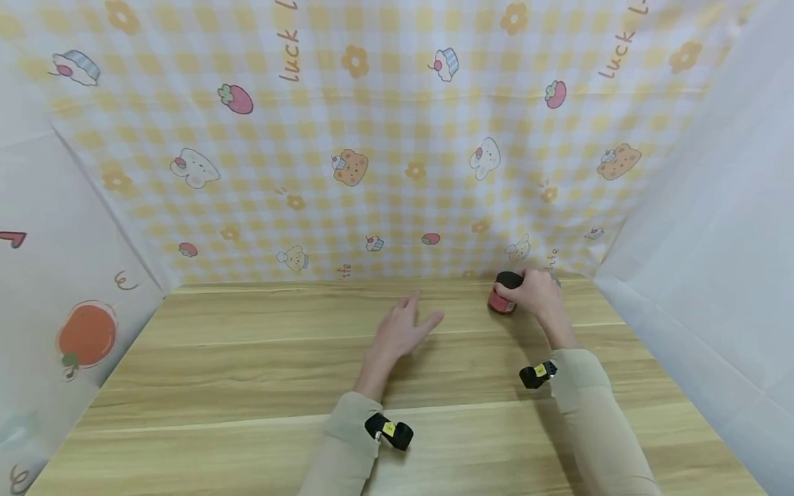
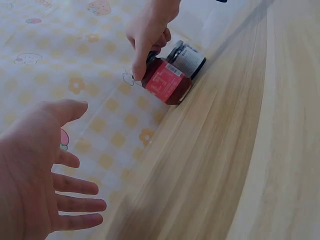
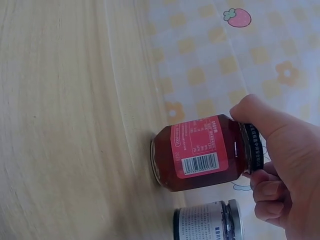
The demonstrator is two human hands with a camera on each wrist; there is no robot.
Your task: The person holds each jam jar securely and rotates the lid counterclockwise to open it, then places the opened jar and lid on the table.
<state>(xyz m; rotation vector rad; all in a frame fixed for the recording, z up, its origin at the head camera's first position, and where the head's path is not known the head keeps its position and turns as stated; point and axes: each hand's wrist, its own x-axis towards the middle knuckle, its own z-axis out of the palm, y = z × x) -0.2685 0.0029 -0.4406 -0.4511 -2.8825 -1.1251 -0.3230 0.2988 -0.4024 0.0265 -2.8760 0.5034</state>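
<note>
Your left hand (image 1: 400, 332) is empty, your right hand (image 1: 538, 296) grips the red-labelled jar (image 1: 501, 303).
At left, your fingers are straight and spread above the wooden table (image 1: 248, 372); to the right, near the table's back edge, your right thumb and curled fingers hold this jar at its black lid (image 1: 509, 279); just beside it, farther right, is a white-labelled jar (image 3: 200, 222).

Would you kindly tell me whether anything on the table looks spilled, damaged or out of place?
Nothing stands out. The right hand grips the red-labelled jar near its black lid; a pale-labelled jar stands beside it. Both look capped and intact, and no spill shows on the table.
</note>
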